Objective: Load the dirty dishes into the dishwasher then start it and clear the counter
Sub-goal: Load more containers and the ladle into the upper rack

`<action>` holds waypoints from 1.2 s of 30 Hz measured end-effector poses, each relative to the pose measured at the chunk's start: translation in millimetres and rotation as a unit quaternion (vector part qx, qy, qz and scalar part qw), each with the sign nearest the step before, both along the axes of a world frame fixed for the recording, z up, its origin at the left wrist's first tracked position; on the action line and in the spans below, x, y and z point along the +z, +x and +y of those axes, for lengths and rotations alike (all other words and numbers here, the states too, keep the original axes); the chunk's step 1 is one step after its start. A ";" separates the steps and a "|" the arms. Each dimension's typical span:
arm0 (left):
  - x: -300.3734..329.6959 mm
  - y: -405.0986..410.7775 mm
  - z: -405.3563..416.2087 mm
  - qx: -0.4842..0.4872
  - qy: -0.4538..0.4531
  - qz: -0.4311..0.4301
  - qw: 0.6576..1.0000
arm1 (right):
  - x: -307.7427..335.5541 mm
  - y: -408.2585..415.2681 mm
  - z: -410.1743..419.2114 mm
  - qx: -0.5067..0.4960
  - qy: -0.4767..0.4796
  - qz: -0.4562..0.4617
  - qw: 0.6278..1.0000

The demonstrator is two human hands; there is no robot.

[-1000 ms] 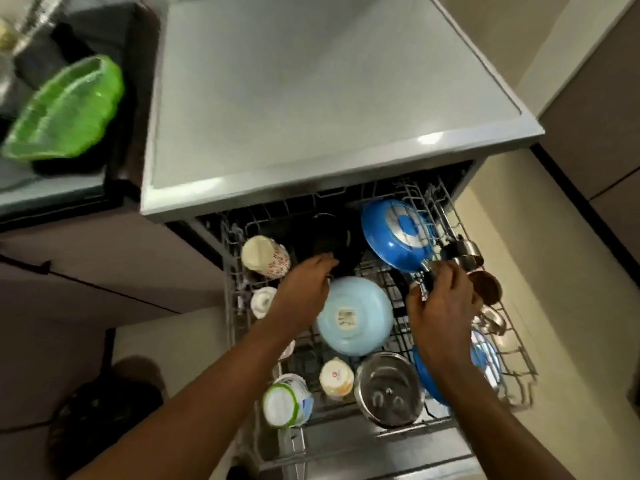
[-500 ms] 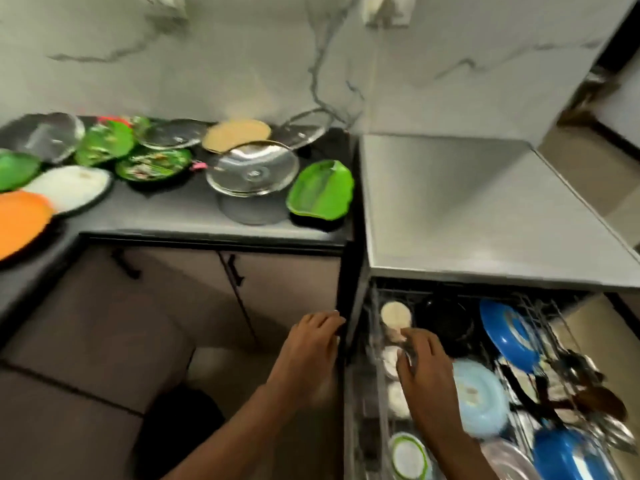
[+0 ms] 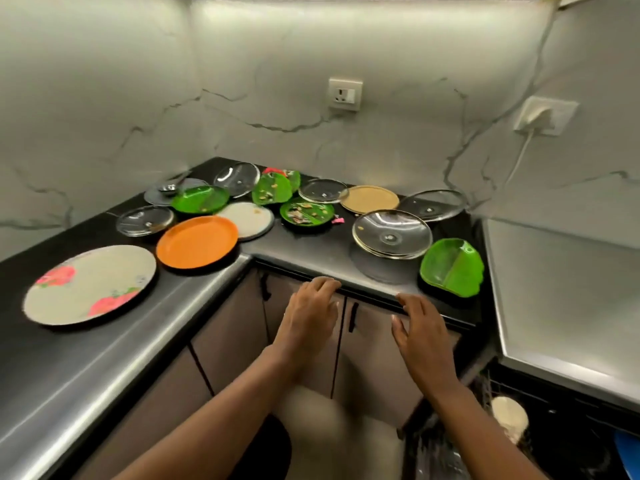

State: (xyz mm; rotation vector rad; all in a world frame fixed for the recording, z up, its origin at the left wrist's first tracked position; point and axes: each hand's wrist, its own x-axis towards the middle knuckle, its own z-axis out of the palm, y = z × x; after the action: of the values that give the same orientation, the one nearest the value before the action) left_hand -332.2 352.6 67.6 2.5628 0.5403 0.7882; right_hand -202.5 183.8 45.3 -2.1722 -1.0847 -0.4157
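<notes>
Several dirty plates lie on the black corner counter (image 3: 311,252): a floral plate (image 3: 90,284), an orange plate (image 3: 197,241), a white plate (image 3: 249,220), green plates (image 3: 201,199) (image 3: 306,213), a tan plate (image 3: 370,199) and several glass plates. Nearest on the right are a glass plate (image 3: 392,233) and a green leaf-shaped plate (image 3: 452,266). My left hand (image 3: 308,315) and my right hand (image 3: 420,337) hover empty, fingers relaxed, just below the counter's front edge. The dishwasher's rack (image 3: 509,415) shows at the lower right with a pale cup in it.
The dishwasher's grey top (image 3: 561,306) runs along the right. Brown cabinet doors (image 3: 367,358) stand below the counter. Two wall sockets (image 3: 345,95) (image 3: 545,116) sit on the marbled wall, one with a white cable.
My view swung up and left from the dishwasher rack to the counter. Both hands left the rack and rose, empty, toward the counter's edge.
</notes>
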 end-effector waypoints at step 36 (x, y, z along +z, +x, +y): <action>-3.6 96.1 357.6 0.341 -0.110 -0.009 0.933 | 8.8 176.9 401.2 0.339 0.032 0.031 0.940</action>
State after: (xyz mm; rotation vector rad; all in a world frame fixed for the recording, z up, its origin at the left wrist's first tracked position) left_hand -236.1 710.2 64.0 2.1476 1.4665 0.8950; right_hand -25.6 585.1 54.1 -1.6020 -1.6563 -0.0605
